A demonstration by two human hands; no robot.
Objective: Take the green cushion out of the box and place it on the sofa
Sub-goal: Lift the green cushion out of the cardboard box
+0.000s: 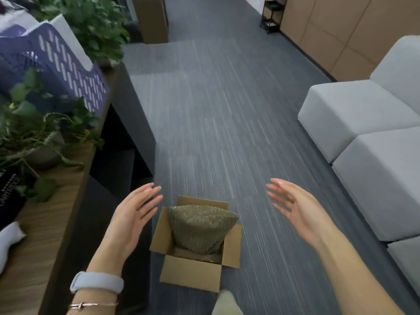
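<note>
A green textured cushion (200, 226) stands upright in an open cardboard box (191, 272) on the carpet, its top poking above the flaps. My left hand (134, 212) hovers left of the box, palm turned inward, fingers spread. To the right of the box, higher up, my right hand (295, 208) is held the same way, empty. Neither hand touches the cushion or the box. The light grey sofa (368, 155) runs along the right side, made of block seats.
A wooden-topped counter (45, 237) on the left carries leafy plants (41, 133) and a purple perforated file holder (56, 64). Grey striped carpet (216, 110) stretches ahead between counter and sofa. Wood cabinets (329, 30) and a black rack (271, 14) stand far right.
</note>
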